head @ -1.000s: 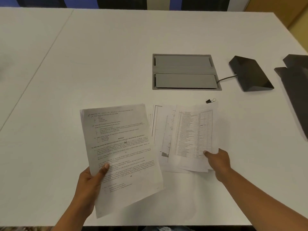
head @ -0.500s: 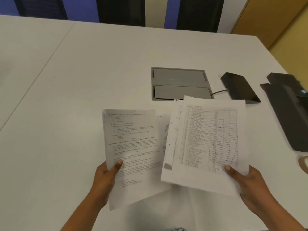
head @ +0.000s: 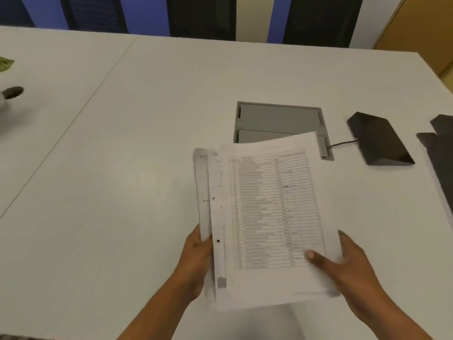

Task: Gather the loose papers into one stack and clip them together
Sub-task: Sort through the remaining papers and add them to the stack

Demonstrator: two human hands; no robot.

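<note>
A: White worktop [head: 122,168], grey cable hatch [head: 279,119] set in, black wedge box [head: 380,139] to the right, dark blinds behind.

B: Change since half a second back?

A: Two separate bundles then, one per hand. Now merged: table sheet [head: 272,212] laid over the text pages, left edges staggered, not yet squared.

B: Meaning?

A: Gathering looks nearly done. Probably needs a tap to align, then clipping. No clip visible right now, likely hidden under the raised papers [head: 259,241].

B: Grip?

A: Left hand [head: 196,261] closed on the lower left edge, fingers wrapped behind, out of sight. Right hand [head: 348,268] pinching the lower right corner, thumb on top, remaining fingers under or beside the edge. Stack held above the worktop between both hands, top edge overlapping the hatch in view.
</note>
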